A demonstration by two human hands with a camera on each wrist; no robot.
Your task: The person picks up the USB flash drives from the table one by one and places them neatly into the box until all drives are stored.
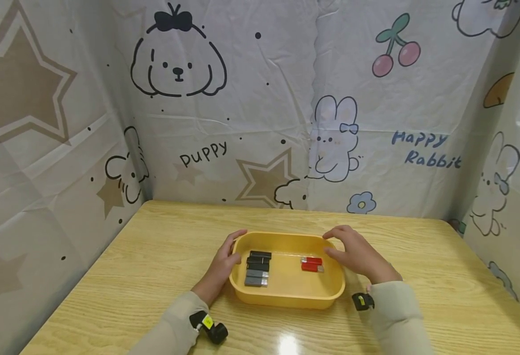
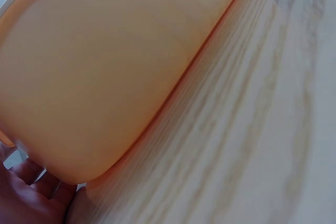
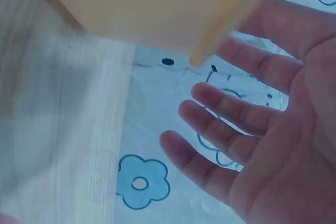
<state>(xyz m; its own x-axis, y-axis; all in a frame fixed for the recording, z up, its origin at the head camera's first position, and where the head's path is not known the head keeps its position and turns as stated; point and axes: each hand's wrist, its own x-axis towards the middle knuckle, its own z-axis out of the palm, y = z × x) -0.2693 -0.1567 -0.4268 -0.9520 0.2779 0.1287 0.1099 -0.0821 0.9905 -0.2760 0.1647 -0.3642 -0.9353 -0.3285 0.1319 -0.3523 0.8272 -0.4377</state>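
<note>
A yellow plastic basin (image 1: 286, 301) with rounded corners sits on the table in the head view. My left hand (image 1: 222, 261) grips its left end, thumb over the rim and fingers along the outer wall; the left wrist view shows the fingers (image 2: 46, 184) against that wall. At the right end, my right hand (image 1: 355, 251) has its thumb and index finger at the rim. Its other fingers (image 3: 223, 127) are spread beside the basin in the right wrist view. Inside lie black USB sticks (image 1: 258, 260) and two grey USB sticks (image 1: 254, 277) at left, with two red USB sticks (image 1: 312, 265) at right.
The wooden table (image 1: 175, 236) reaches back to a patterned cloth (image 1: 251, 108), which also hangs along both sides. Small black wrist cameras (image 1: 215, 333) sit on both sleeves.
</note>
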